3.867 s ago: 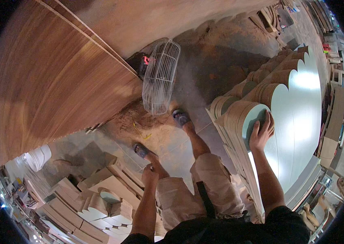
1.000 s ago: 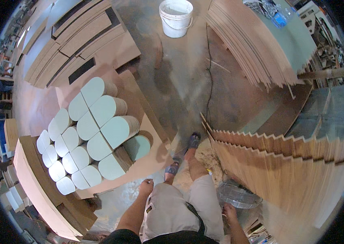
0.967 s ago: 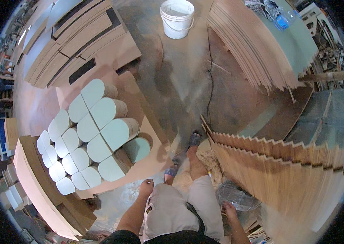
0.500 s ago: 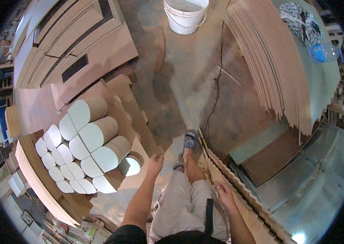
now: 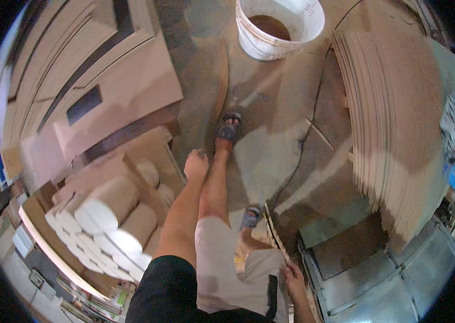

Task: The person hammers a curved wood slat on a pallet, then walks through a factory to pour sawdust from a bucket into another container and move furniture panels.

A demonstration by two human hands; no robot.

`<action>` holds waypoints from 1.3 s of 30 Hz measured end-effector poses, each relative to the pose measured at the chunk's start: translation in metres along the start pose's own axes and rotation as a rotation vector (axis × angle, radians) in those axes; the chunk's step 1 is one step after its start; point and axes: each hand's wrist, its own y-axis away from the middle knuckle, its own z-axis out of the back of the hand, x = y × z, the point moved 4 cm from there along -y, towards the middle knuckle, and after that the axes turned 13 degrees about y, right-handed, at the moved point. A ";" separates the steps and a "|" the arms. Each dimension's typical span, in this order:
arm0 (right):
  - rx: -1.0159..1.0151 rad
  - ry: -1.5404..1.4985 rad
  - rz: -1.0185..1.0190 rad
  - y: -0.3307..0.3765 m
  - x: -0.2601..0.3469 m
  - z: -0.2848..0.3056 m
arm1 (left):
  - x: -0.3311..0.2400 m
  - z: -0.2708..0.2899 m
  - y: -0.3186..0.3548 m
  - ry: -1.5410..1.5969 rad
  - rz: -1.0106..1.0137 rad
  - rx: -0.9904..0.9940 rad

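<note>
My left hand hangs over the floor beside my bare left leg, its fingers curled in with nothing visible in them. Down by the side of my light shorts is my right hand, fingers loosely extended and holding nothing that I can see. Both feet wear dark sandals; the left sandal is well ahead of the right one. A white bucket stands on the floor ahead, with something brown at its bottom.
Bundled white-faced boards with rounded ends lie at left, below stacked brown panels. A tall stack of thin sheets stands at right. A dark cable and a thin stick lie on the floor. Grey metallic panels are lower right.
My left leg has stepped forward and my left hand has swung ahead. The bucket and the sheet stack appear nearer. My right hand stays low by my shorts.
</note>
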 end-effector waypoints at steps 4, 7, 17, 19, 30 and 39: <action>0.000 -0.142 -0.060 -0.020 0.076 -0.013 | -0.063 -0.040 -0.118 -0.192 -0.039 0.007; 0.093 -0.008 -0.128 -0.025 0.141 -0.027 | -0.068 -0.049 -0.194 -0.289 -0.242 -0.151; 0.140 -0.066 -0.211 -0.017 0.231 -0.045 | -0.135 -0.081 -0.249 -0.185 -0.109 0.062; 0.096 -0.051 -0.263 -0.012 0.235 -0.040 | -0.136 -0.068 -0.238 -0.217 -0.069 0.091; 0.165 -0.615 0.331 -0.210 0.617 -0.059 | -0.127 0.055 -0.128 0.984 0.254 0.381; 0.104 -0.974 0.460 -0.250 0.727 -0.076 | -0.154 0.141 -0.064 1.046 0.298 0.277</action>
